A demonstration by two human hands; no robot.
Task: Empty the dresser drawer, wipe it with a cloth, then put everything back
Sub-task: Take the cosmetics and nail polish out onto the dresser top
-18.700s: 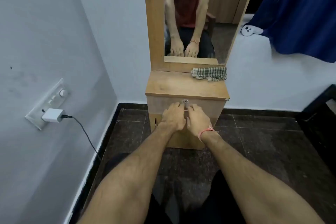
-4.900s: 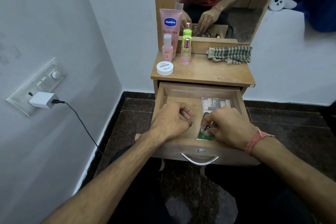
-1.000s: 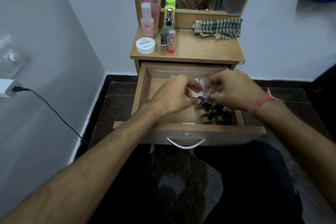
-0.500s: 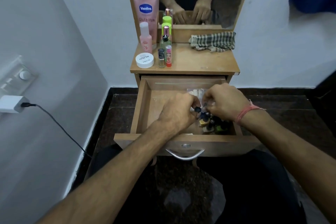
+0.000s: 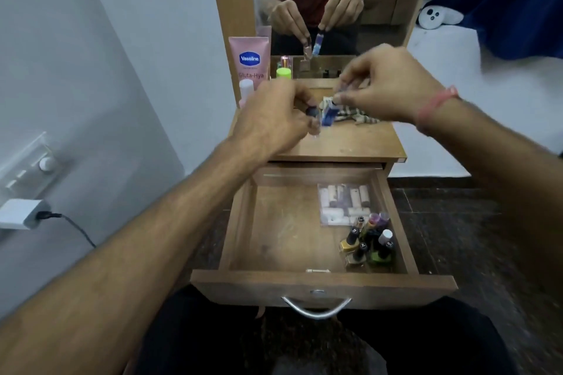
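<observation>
I see the dresser (image 5: 350, 143) at twelve o'clock, its drawer (image 5: 304, 280) pulled open toward six. My left hand (image 5: 274, 119) pinches a small dark-capped bottle (image 5: 313, 119) over the dresser top; my right hand (image 5: 387, 85) pinches a blue bottle (image 5: 329, 114) just beside it. The checked cloth (image 5: 359, 116) lies behind them. A clear packet (image 5: 344, 204) and nail polish bottles (image 5: 368, 243) sit at the drawer's three o'clock side.

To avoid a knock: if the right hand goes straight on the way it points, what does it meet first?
Probably the small bottle held by the left hand; the right hand points leftward with its blue bottle. Depth is unclear.
</observation>
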